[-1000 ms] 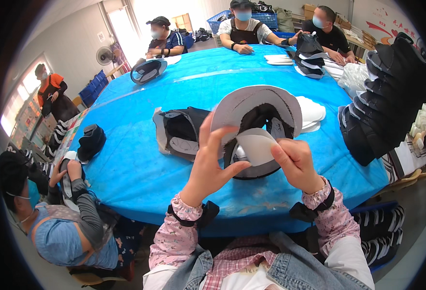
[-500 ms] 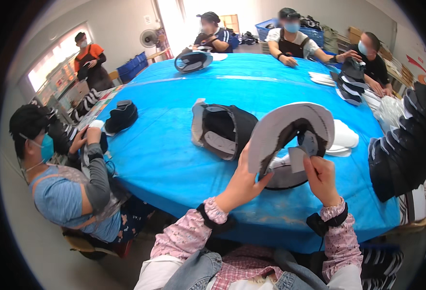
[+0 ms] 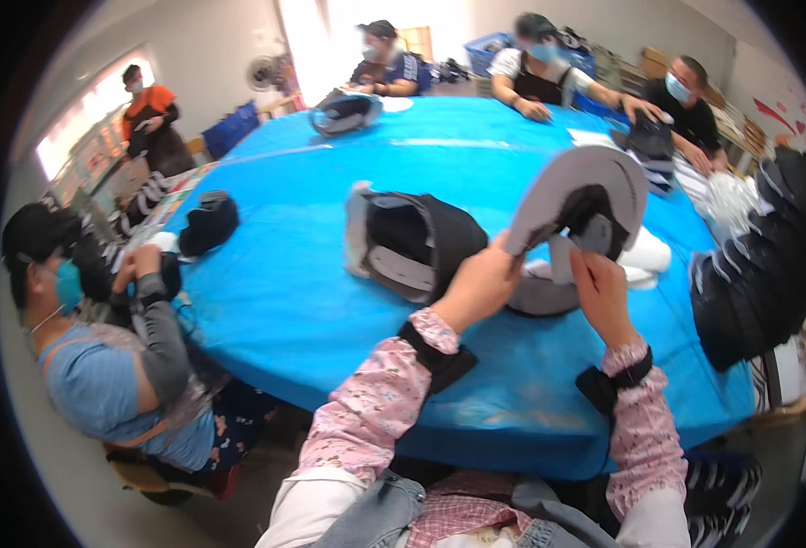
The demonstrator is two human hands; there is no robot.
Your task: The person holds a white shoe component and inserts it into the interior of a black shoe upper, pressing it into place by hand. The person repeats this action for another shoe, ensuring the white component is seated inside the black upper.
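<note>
The cap (image 3: 558,190) was over the blue table (image 3: 284,310), its edge gripped in the closed left hand (image 3: 479,285); the right hand (image 3: 601,290) tightly pinched a white piece (image 3: 562,259) at its opening. Handling that piece seemed the step in hand; moving it called for a steady cap.

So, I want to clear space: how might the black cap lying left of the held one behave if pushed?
The black cap is probably light, since it looks hollow. Its open sides hold their shape, so it seems fairly stiff, not floppy. Its rounded body might rock when nudged.
</note>
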